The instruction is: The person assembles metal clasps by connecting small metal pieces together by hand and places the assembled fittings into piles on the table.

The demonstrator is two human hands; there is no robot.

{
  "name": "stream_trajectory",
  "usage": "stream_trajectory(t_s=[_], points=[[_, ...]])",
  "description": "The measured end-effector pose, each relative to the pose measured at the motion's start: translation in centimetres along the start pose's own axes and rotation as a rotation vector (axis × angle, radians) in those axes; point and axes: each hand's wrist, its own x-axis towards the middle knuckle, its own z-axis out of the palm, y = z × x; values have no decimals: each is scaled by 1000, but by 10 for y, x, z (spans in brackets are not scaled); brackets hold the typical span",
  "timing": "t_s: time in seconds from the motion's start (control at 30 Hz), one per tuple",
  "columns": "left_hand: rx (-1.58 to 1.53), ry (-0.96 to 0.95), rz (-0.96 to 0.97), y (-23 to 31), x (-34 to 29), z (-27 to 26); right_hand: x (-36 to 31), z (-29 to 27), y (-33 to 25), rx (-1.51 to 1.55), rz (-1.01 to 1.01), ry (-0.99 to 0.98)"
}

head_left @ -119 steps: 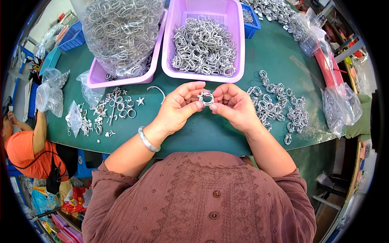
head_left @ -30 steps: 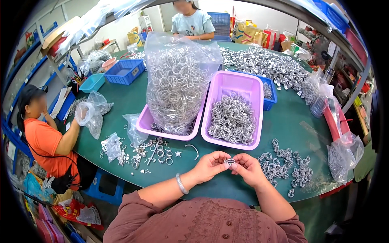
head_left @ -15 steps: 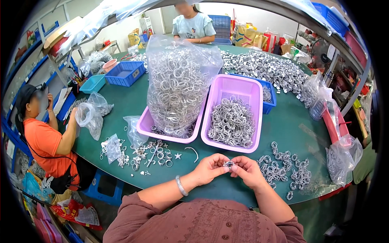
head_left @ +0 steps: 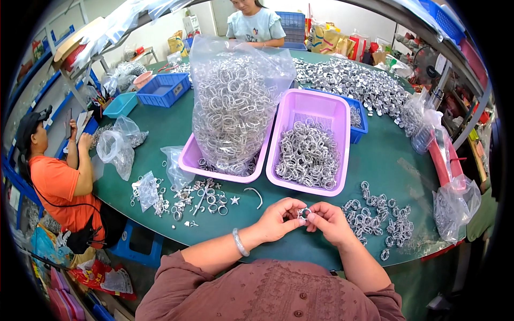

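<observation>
A small silver ring is pinched between my two hands in front of my chest. My left hand, with a pale bangle at the wrist, grips it from one side with thumb and fingertips. My right hand pinches the other side. Beyond my hands stands a pink-purple basket part filled with rings. To its left, a big clear bag of rings sits in another purple basket. Loose rings lie in clusters on the table right of my right hand.
Scattered rings and small metal pieces lie left on the green table. A blue basket and a metal heap are farther back. One co-worker in orange is at the left, another across the table.
The ring has turned between my fingers, its opening now facing me more. The view has shifted slightly. The left co-worker's hands have moved away from the clear bag.
</observation>
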Motion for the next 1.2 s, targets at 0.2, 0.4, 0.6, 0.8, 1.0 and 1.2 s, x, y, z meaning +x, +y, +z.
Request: stream_trajectory(t_s=[0.2,0.4,0.6,0.8,1.0,1.2], points=[[281,59,185,10,0,-1,-1,0,-1,-21,27,-2],[386,77,235,16,1,0,-1,-1,-1,-24,35,-8],[371,91,274,14,1,1,1,-2,1,10,22,-19],[136,66,96,8,1,1,2,-3,2,45,-16,19],[-74,-26,-131,12,1,-1,1,-1,1,1,-20,25],[-120,-7,-192,10,-2,-1,-1,1,4,-42,-53,15]])
